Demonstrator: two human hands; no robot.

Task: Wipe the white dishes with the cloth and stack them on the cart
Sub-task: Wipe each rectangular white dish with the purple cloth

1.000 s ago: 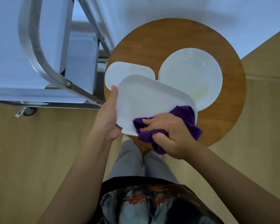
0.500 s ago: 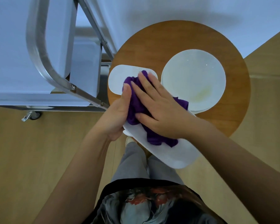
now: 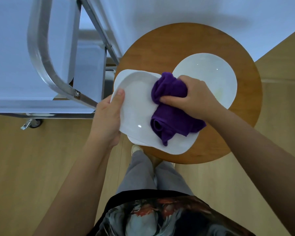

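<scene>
Over the round wooden table (image 3: 160, 48), my left hand (image 3: 107, 120) grips the left edge of a white rounded-square dish (image 3: 136, 106), thumb on its rim. My right hand (image 3: 192, 97) is clenched around a bunched purple cloth (image 3: 170, 106), pressing it onto the dish's right half. The dish looks glossy. A round white plate (image 3: 216, 74) lies to the right, partly hidden by my hand. Another dish's edge peeks out beneath. The metal cart (image 3: 41, 65) stands left, cut off.

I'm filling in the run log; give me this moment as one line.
step: wiping | left hand: holds rectangular dish rim | right hand: grips purple cloth on dish | round plate: on wooden table | cart: no dishes visible
</scene>
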